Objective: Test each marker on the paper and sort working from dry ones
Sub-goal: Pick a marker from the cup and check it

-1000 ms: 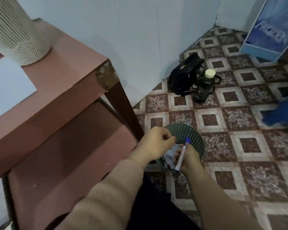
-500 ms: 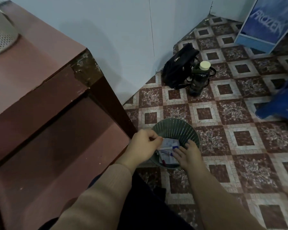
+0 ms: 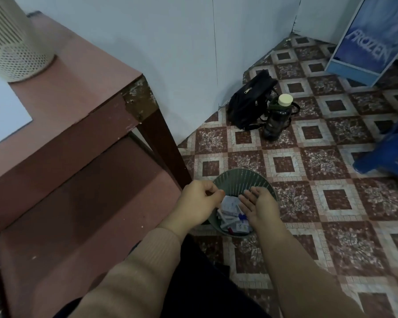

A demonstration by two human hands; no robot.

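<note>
A green slatted waste bin point(image 3: 239, 179) stands on the tiled floor beside the table leg. Inside it lie paper scraps and white markers point(image 3: 232, 218), one with a blue cap. My right hand point(image 3: 259, 206) hovers over the bin with its fingers straight and its palm empty. My left hand point(image 3: 200, 200) sits at the bin's left rim, fingers curled against the thumb; nothing shows between them. The white test paper point(image 3: 5, 111) lies on the reddish table point(image 3: 83, 92) at the left.
A white perforated container point(image 3: 16, 56) stands at the table's back. A black bag point(image 3: 251, 99) and a dark bottle point(image 3: 277, 115) sit on the floor by the wall. A blue box point(image 3: 365, 40) and a blue object point(image 3: 386, 154) are at the right.
One second ago my right hand held a white, blue-tipped marker over the bin. The marker has left the hand and the fingers have straightened. The left hand has stayed by the rim.
</note>
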